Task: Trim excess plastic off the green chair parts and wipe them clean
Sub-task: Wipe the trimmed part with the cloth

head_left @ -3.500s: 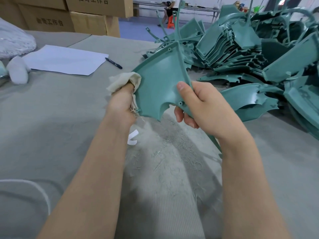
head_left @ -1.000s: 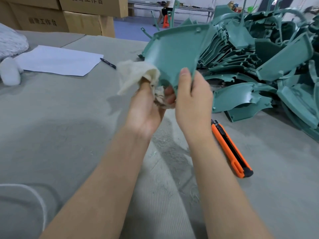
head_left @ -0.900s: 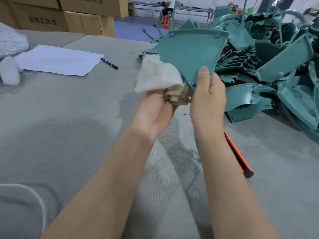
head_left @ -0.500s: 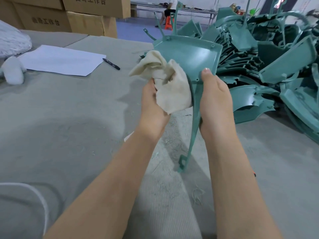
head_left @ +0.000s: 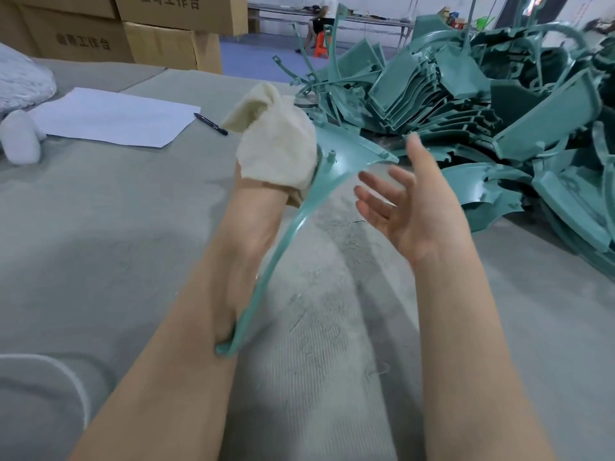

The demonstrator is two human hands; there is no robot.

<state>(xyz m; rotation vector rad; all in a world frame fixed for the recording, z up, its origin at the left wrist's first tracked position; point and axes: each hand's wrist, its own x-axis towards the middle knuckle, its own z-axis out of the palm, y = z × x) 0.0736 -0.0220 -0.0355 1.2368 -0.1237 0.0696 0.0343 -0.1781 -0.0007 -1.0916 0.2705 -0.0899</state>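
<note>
My left hand (head_left: 258, 207) grips a cream cloth (head_left: 276, 148) and, through it, a green chair part (head_left: 347, 151). The cloth covers most of that hand. The part's flat fan-shaped end points right, and its thin curved leg (head_left: 266, 281) runs down along my left forearm. To the right of the part, my right hand (head_left: 409, 207) hovers palm up with its fingers spread, touching nothing.
A big pile of green chair parts (head_left: 482, 104) fills the table's right side. A sheet of paper (head_left: 109, 118), a pen (head_left: 211, 124) and a white fluffy item (head_left: 20, 138) lie at the left. Cardboard boxes (head_left: 166, 38) stand behind. Plastic shavings (head_left: 319, 311) litter the grey table cover.
My right hand has let go of the chair part and opened. The part has tipped flatter, held by the left hand with the cloth alone. The orange knife is out of sight.
</note>
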